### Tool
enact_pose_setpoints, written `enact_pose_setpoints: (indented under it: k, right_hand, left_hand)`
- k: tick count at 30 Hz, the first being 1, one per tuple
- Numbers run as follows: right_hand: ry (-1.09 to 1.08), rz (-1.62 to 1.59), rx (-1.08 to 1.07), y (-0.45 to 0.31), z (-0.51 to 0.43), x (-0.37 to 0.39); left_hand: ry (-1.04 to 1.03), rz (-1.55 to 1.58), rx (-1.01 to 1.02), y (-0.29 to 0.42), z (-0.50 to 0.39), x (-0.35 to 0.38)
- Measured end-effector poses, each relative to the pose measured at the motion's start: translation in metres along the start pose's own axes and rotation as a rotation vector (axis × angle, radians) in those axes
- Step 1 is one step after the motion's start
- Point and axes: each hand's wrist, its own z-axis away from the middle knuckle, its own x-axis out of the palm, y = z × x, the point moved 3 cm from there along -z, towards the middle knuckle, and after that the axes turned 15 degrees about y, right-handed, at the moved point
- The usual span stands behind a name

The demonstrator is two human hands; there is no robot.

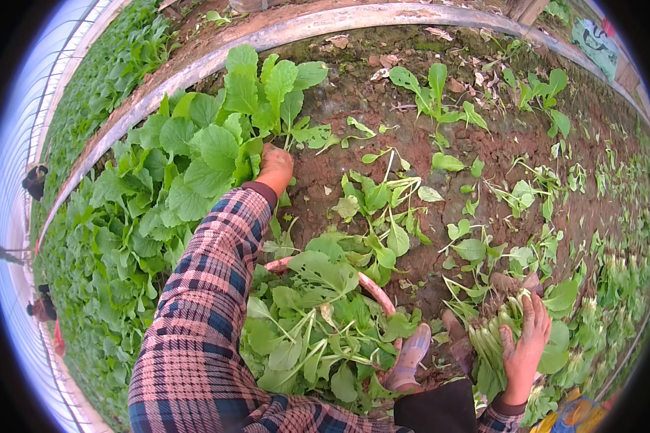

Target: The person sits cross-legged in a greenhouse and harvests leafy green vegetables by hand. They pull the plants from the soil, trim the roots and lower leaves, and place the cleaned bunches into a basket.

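Note:
My left hand (276, 166) reaches in at the right edge of a dense bed of leafy greens (211, 157), at the base of some plants; its fingers are hidden by leaves, so its hold cannot be made out. At the lower right, my right hand (526, 335) rests against a bunch of pulled greens (490, 346), whose pale stems and roots point up the picture, with the fingers spread. Between my arms lies a heap of loose greens (314, 325) with a pinkish curved rim or handle (376, 292) showing around it.
A shoe (411, 352) stands on the soil by the heap. Scattered leaves (395, 205) and standing plants (436, 97) dot the brown soil. More bunches (622, 270) lie at the right. A pale curved border (325, 24) crosses the top. Two people are far off at left.

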Motion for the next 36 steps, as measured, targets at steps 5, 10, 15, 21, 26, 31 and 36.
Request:
enact_pose_setpoints:
  k: [5,10,15,21,26,31,36]
  right_hand:
    - [-0.024,-0.014,0.003,-0.007,-0.001,-0.003]
    - [-0.033,-0.045,-0.017,-0.009,0.0,-0.006]
    - [-0.03,-0.083,-0.025,-0.006,0.0,-0.004]
    - [-0.006,-0.136,-0.06,-0.002,-0.018,-0.011]
    - [0.117,-0.172,-0.129,-0.011,-0.038,-0.04]
    - [0.23,-0.229,-0.265,-0.03,-0.014,-0.092]
    - [0.246,-0.279,-0.317,-0.051,0.042,-0.156]
  left_hand:
    - [-0.016,0.108,-0.159,-0.009,0.003,0.007]
    - [-0.075,0.096,-0.125,-0.004,0.001,0.01]
    - [-0.158,0.06,-0.124,0.003,-0.004,-0.014]
    - [0.062,0.4,-0.058,-0.034,0.039,-0.106]
    - [-0.023,0.341,0.395,-0.007,0.141,-0.158]
    - [0.324,0.471,-0.039,-0.028,0.18,-0.162]
    - [0.151,0.505,0.116,0.0,0.238,-0.173]
